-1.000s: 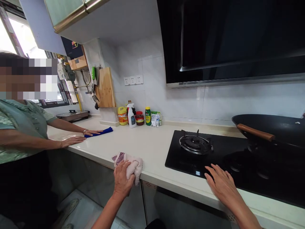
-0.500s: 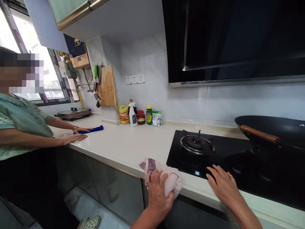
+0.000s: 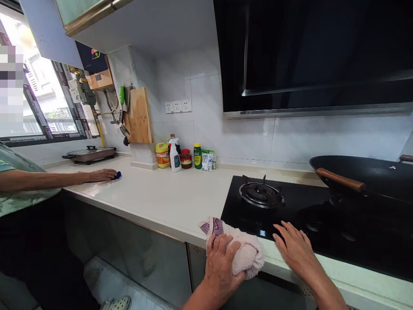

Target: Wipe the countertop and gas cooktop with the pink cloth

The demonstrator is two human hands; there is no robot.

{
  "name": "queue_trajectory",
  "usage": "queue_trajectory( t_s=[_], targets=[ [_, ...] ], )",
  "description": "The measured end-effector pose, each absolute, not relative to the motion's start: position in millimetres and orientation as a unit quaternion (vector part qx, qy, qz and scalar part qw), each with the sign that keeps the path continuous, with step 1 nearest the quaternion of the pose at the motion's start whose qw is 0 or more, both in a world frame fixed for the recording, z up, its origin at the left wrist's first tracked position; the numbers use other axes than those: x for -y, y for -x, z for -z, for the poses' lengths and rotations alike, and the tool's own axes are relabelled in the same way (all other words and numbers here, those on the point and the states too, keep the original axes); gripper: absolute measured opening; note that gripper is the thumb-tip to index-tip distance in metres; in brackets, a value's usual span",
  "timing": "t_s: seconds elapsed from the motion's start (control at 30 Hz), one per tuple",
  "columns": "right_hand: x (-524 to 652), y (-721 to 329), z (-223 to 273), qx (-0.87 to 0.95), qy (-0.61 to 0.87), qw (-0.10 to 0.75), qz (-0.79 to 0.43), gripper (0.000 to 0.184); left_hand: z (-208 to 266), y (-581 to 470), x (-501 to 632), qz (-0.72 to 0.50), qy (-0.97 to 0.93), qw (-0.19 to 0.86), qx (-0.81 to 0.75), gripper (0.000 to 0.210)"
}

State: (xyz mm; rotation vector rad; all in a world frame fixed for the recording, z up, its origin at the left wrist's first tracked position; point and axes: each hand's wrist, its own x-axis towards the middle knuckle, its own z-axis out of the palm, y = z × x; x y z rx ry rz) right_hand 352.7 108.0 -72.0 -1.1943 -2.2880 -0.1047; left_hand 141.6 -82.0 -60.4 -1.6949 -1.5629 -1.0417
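My left hand (image 3: 222,262) is wrapped around a bunched pale pink towel (image 3: 247,252) with a purple patterned border. The towel lies over the front edge of the white countertop (image 3: 155,196), beside the near left corner of the black gas stove (image 3: 226,212). To the right, my right hand (image 3: 295,247) rests with spread fingers on the stove's front edge, holding nothing. Beyond the hands sits a bare burner (image 3: 261,196). A black wok (image 3: 351,165) with a wooden handle stands on the stove's right side.
At the left, a person's hand (image 3: 101,175) presses a blue cloth (image 3: 118,175) on the counter. A spray bottle (image 3: 175,156), a yellow jug (image 3: 162,156) and several other containers line the wall. A range hood (image 3: 309,56) hangs above the stove. An electric pan (image 3: 90,155) stands far left.
My left hand and the towel have shifted right along the counter edge, towards my right hand. The other person has leaned left; one of their hands has left the counter. The view has turned slightly.
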Motion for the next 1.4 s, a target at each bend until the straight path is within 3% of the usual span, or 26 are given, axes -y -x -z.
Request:
queue_trajectory(
  t_s=[0.27, 0.57, 0.7, 0.83, 0.9, 1.0, 1.1, 1.4],
  targets=[
    [-107, -352, 71, 0.847, 0.439, 0.298, 0.018, 0.055, 59, -142, 81, 0.397, 0.630, 0.284, 0.604, 0.059],
    [-51, -346, 22, 0.836, 0.297, 0.443, -0.127, 0.044, 63, -147, 80, 0.407, 0.629, 0.270, 0.605, 0.062],
    [-6, -308, 25, 0.890, 0.196, 0.401, -0.092, 0.039, 62, -144, 84, 0.432, 0.646, 0.258, 0.575, 0.070],
    [6, -275, 53, 0.906, 0.212, 0.366, 0.000, 0.048, 54, -128, 103, 0.430, 0.695, 0.184, 0.545, 0.075],
    [7, -266, 62, 0.898, 0.239, 0.366, 0.047, 0.055, 46, -112, 113, 0.441, 0.717, 0.104, 0.530, 0.068],
    [12, -254, 61, 0.891, 0.268, 0.355, 0.095, 0.071, 34, -82, 118, 0.520, 0.650, 0.001, 0.554, 0.043],
    [21, -243, 49, 0.882, 0.310, 0.333, 0.121, 0.081, 20, -51, 102, 0.571, 0.523, -0.006, 0.633, 0.029],
    [7, -259, 36, 0.897, 0.251, 0.355, 0.080, 0.048, -5, -23, 50, 0.378, 0.591, 0.076, 0.709, 0.022]
  ],
)
